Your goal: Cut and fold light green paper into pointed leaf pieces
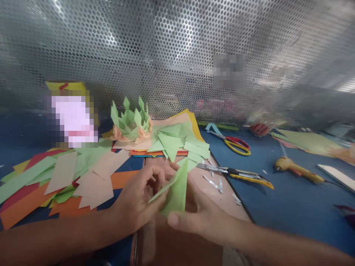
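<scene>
Between my two hands is a light green sheet of paper point(177, 192), partly folded, with its point standing up and away from me. My left hand point(141, 195) grips its left flap, fingers curled. On the other side my right hand point(203, 212) closes around the right edge, thumb pressed near the bottom; its other fingers are mostly hidden behind the paper. Just beyond lie several green folded paper triangles point(168, 146) and small green paper strips point(197, 147). A green paper crown-like piece point(130, 122) with peach paper flowers point(142, 133) stands behind them.
Coloured paper pieces point(94, 186) spread over the left side. A utility knife point(238, 173), scissors point(235, 144) and a yellow glue gun point(296, 170) lie on the right. White paper scraps point(215, 183) dot the brown board point(230, 207). A perforated metal panel point(177, 48) rises behind.
</scene>
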{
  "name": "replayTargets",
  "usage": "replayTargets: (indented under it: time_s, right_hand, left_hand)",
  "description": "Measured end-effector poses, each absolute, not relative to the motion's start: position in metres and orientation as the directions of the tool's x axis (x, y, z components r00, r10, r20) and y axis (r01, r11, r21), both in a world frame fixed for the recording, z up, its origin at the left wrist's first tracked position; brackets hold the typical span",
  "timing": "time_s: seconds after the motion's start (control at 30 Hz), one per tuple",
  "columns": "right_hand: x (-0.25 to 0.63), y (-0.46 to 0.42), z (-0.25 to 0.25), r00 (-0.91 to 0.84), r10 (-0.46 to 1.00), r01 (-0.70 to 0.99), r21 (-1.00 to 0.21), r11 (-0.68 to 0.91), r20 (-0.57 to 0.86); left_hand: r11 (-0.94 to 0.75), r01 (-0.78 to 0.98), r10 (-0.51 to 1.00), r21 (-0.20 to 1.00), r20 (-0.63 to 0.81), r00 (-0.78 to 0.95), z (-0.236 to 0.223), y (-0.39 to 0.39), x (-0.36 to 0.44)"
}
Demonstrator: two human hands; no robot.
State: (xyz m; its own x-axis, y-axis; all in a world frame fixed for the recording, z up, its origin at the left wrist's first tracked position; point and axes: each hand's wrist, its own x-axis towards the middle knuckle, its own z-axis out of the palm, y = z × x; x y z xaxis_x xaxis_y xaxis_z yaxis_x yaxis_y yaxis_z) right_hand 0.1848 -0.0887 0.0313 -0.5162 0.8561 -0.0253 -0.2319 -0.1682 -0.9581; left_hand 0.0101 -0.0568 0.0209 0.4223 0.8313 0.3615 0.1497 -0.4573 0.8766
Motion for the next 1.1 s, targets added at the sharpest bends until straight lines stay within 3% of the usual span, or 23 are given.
replayTargets:
  time_s: [0.13,0.37,0.57,0.67,0.83,1.0,1.1]
  right_hand:
    - [0.191,-0.081,0.026,-0.374,0.925,-0.159,-0.977,-0.141,-0.072]
    - [0.205,-0.064,0.018,-0.236,0.971,-0.071,-0.996,-0.056,-0.038]
    - [0.213,-0.064,0.014,-0.195,0.97,0.076,-0.984,0.162,0.145]
    - [0.215,-0.065,0.022,-0.221,0.931,0.237,-0.91,0.34,0.29]
    - [0.216,-0.065,0.032,-0.4,0.783,0.407,-0.673,0.617,0.476]
    - [0.217,-0.063,0.032,-0.493,0.669,0.355,-0.573,0.739,0.557]
    - [0.218,-0.064,0.034,-0.524,0.636,0.345,-0.542,0.766,0.566]
  left_hand:
    - [-0.395,0.138,0.88,0.908,0.332,0.339,0.028,-0.054,0.007]
    - [-0.035,-0.048,0.935,0.998,0.05,0.351,0.031,-0.04,0.005]
    - [0.071,-0.115,0.966,0.991,-0.04,0.256,0.026,-0.031,0.003]
    - [0.097,-0.132,0.969,0.986,-0.063,0.24,0.022,-0.027,-0.002]
    - [-0.195,0.116,0.963,0.974,0.167,0.212,0.025,-0.025,-0.009]
    - [-0.544,0.306,0.825,0.782,0.432,0.364,0.034,-0.03,-0.008]
    - [-0.636,0.319,0.765,0.703,0.517,0.384,0.034,-0.031,-0.007]
